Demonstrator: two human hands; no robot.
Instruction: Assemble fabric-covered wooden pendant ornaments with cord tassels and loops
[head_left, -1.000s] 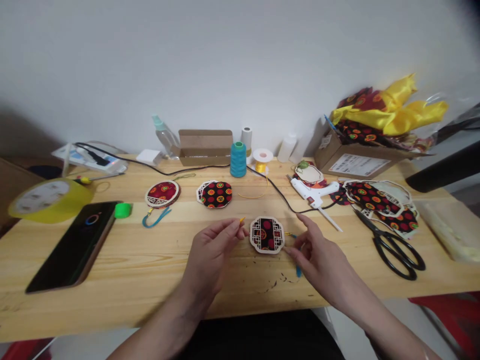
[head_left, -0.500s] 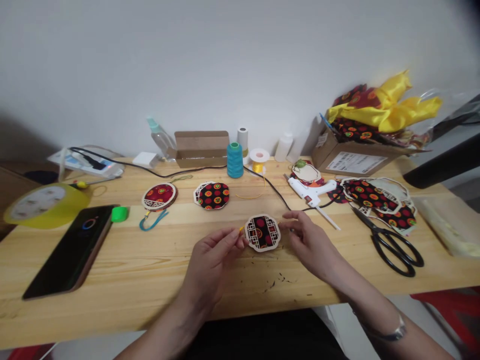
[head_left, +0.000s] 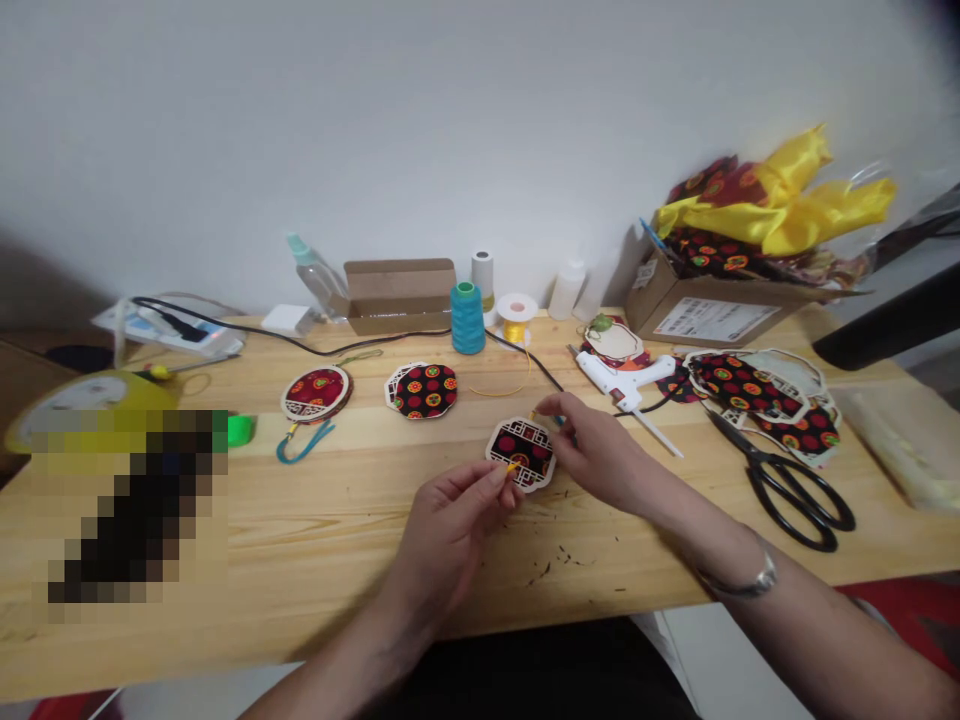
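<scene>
A scalloped fabric pendant with a pale wooden lattice frame and dark red-patterned cloth is held above the table between my hands. My left hand is closed in a pinch at its lower edge, and a short end of yellow cord sticks out past the thumb. At the upper right edge, the fingers of my right hand are pinched together. Small bits of yellow and teal cord show by those fingertips; the exact grip is partly hidden. Dark scraps lie on the wood below.
Scissors and a white glue gun lie to the right. Behind stand a teal thread cone, a yellow cord spool and a cardboard box of fabric. A finished-looking round pendant and stacked pieces lie left.
The pendant has turned about a quarter, so its lattice panels now sit top and bottom. My right hand has moved up and left, closing at its edge; my left hand has shifted right.
</scene>
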